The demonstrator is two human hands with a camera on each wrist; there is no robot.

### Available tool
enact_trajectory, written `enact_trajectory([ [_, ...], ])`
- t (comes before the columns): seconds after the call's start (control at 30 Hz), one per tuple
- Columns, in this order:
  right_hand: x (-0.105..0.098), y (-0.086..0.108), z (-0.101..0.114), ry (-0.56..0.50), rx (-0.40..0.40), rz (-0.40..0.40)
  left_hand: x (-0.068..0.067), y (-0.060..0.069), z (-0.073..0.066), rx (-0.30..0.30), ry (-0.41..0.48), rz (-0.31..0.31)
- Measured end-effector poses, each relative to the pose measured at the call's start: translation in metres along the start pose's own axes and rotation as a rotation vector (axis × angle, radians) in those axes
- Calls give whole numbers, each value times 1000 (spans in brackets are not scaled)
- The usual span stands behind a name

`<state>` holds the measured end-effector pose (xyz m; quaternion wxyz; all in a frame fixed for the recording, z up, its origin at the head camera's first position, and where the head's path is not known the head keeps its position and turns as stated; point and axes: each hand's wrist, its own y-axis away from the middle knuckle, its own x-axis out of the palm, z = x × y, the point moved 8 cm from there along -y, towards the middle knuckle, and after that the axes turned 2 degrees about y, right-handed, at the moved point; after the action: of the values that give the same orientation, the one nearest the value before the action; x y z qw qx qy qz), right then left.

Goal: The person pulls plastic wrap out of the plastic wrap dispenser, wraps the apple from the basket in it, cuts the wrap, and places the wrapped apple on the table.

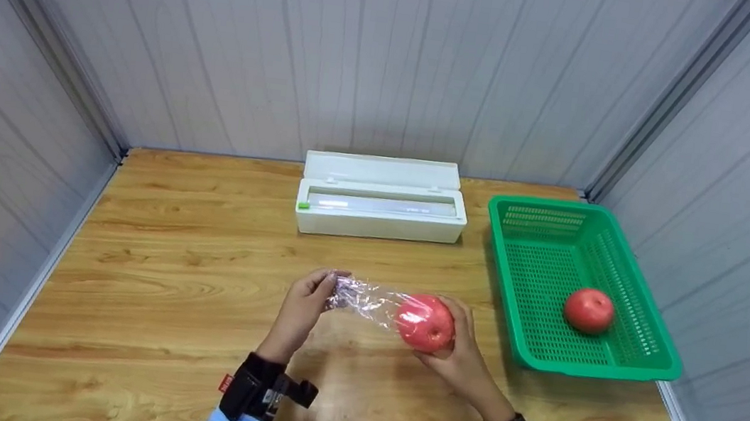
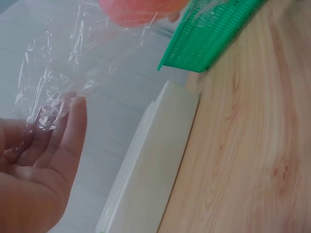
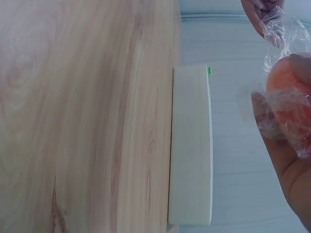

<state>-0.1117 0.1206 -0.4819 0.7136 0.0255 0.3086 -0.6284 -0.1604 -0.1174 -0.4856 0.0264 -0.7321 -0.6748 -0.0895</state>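
Note:
My right hand [image 1: 464, 361] grips a red apple [image 1: 425, 323] above the table, thumb on the near side and fingers round the far side. Clear plastic wrap [image 1: 367, 300] covers part of the apple and stretches leftward to my left hand [image 1: 300, 308], which pinches its gathered end. In the left wrist view, crumpled wrap [image 2: 51, 104] lies between the thumb and fingers. The right wrist view has loose wrap [image 3: 291, 99] over the apple [image 3: 282, 77] and the fingers of the right hand [image 3: 286, 165].
A white cling-film box [image 1: 380, 224] with its lid raised and a green slider stands at the back. On the right, a green basket [image 1: 513, 306] holds another red apple [image 1: 589, 310]. Pale panel walls [image 1: 393, 62] enclose the wooden table [image 1: 181, 272].

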Motion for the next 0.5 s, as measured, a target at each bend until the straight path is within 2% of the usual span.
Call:
enact_trajectory([
  [0.17, 2, 1, 0, -99, 44, -5, -1, 0, 3, -26, 65, -68],
  [0.27, 1, 2, 0, -86, 62, -15, 0, 1, 5, -9, 50, -111],
  [0.33, 1, 2, 0, -84, 83, -16, 2, 1, 7, 12, 2, -141],
  [0.5, 3, 2, -2, -132, 159, -20, 9, 3, 10, 102, -182, -187],
])
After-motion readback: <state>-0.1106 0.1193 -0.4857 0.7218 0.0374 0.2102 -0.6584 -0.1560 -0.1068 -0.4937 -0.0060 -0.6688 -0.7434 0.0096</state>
